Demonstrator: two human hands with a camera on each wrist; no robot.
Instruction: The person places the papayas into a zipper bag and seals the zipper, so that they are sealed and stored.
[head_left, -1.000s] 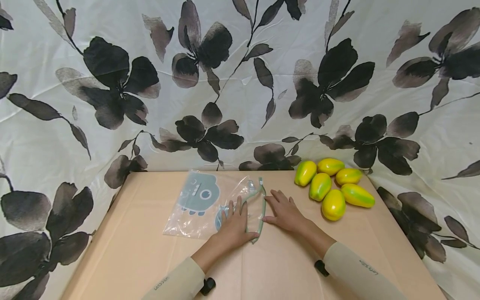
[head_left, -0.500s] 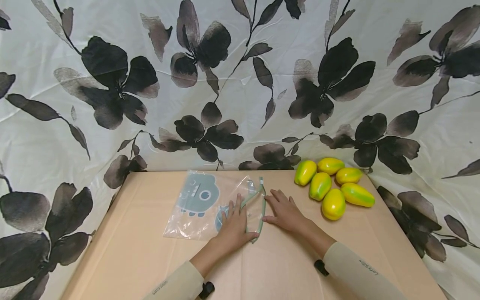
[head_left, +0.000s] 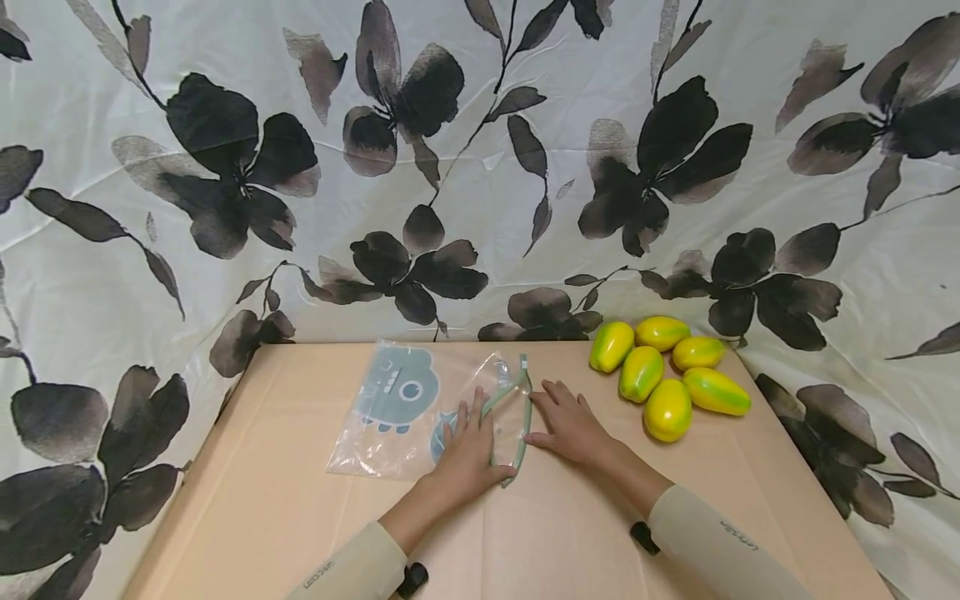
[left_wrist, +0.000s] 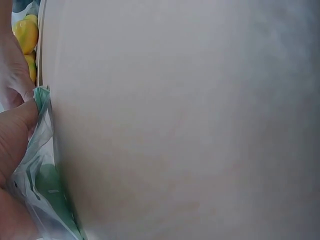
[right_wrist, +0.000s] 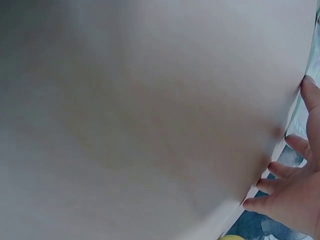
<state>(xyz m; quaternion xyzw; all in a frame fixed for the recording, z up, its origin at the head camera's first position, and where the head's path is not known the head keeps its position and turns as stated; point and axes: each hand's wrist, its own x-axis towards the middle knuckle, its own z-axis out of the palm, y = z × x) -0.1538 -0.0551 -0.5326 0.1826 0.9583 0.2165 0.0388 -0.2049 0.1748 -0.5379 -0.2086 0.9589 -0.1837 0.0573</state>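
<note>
A clear plastic bag (head_left: 356, 442) with a blue-grey cartoon print and a green zip edge lies flat, its edge spread apart at the right. My left hand (head_left: 467, 454) rests on the bag near that edge, fingers extended, thumb touching the lower end of the green strip. In the left wrist view the bag (left_wrist: 52, 192) shows beside my left hand (left_wrist: 12, 150). My right hand (head_left: 573, 427) lies on the table just right of the strip, fingers spread, fingertips at or beside the edge. The right wrist view shows my right hand (right_wrist: 295, 185) with fingers extended.
Several yellow-green fruits (head_left: 667, 410) sit in a group on the table (head_left: 285, 517) at the back right, beyond my right hand. A white cloth (head_left: 525, 208) with dark flowers hangs behind the table and shows along both sides.
</note>
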